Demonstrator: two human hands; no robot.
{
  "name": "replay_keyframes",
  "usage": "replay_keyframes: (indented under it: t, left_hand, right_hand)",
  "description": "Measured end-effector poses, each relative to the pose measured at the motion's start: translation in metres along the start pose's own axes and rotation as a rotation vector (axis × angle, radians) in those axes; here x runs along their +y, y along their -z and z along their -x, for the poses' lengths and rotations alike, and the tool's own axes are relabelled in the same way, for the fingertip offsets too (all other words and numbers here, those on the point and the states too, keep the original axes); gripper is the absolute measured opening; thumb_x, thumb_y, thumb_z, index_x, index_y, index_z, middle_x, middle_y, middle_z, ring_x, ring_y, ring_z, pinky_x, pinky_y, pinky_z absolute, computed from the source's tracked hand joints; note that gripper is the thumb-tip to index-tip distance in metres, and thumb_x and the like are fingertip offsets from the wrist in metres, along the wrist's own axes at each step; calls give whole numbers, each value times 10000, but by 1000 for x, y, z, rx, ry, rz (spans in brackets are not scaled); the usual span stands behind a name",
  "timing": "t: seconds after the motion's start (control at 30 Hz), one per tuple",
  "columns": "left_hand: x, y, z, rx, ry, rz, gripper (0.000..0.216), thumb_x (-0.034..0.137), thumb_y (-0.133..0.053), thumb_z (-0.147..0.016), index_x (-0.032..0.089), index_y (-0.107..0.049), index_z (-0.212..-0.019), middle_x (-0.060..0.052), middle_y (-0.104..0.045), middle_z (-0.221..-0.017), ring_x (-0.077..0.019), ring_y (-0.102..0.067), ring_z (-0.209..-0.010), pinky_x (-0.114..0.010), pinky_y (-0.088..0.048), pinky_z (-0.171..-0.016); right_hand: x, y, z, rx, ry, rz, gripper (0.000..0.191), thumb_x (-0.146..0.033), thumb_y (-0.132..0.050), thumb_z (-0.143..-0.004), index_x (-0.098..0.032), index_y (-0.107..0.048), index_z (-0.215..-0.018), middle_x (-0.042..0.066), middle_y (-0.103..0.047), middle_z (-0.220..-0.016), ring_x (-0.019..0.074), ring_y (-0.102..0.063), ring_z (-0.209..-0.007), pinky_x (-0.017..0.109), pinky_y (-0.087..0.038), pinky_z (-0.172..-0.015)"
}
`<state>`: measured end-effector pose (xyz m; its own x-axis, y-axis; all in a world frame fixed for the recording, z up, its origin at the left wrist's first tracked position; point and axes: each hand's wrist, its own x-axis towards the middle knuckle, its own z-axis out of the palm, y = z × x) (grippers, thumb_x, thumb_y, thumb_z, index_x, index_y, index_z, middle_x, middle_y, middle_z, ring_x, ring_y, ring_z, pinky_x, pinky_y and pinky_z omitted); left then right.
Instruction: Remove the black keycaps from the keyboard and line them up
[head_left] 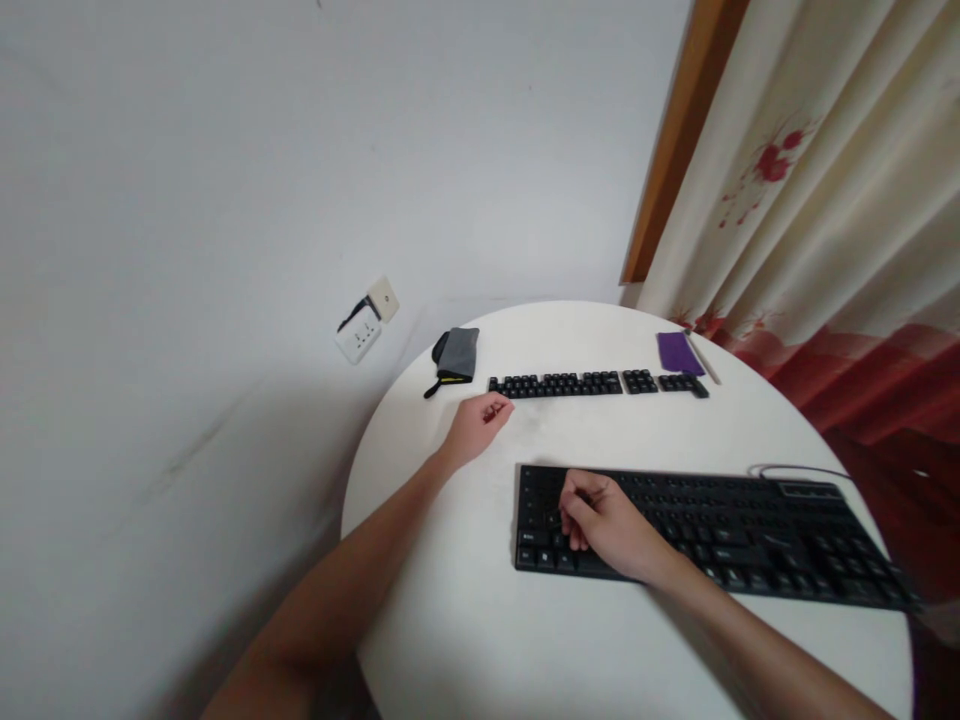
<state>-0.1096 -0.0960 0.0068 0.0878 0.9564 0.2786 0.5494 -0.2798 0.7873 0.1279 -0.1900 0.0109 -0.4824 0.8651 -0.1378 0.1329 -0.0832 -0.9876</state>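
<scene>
A black keyboard (750, 530) lies on the round white table (465, 620) in front of me. My right hand (604, 525) rests on its left end with the fingertips pressed down among the keys; whether it pinches a keycap I cannot tell. My left hand (480, 425) reaches to the left end of a row of loose black keycaps (559, 384) laid out at the far side, its fingers curled at the first caps. Two smaller groups of keycaps (671, 382) continue the row to the right.
A grey pouch with a black strap (454, 357) lies at the table's far left edge. A purple cloth (679, 352) and a thin stick lie at the far right. A wall socket (364, 325) is on the white wall. Curtains (825, 200) hang at right.
</scene>
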Motion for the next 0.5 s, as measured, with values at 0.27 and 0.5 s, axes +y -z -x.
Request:
replay_keyframes:
  t: [0.27,0.5]
  left_hand:
    - [43,-11,23,-470,3,286,329,408,-557,-903,141,-706,-1024,-101,-727,-945,-171,-641,-798,-249,-482,-693]
    - [48,-21,31,-658,143,631,402,440,-679,-832,144,-696,-1104,-105,-720,-941,-181,-653,-792,-297,-504,-760]
  right_hand:
    - [-19,12,2,117,180,-85,315,-420,-491,-947,-185,-537,-744,-15,-594,-671,102,-556,-546,217,-427,-516]
    - [-24,11,6,236,311,-10,293,-411,-472,-970,-195,-573,-799,7,-597,-725,137,-563,-645,254,-454,-622]
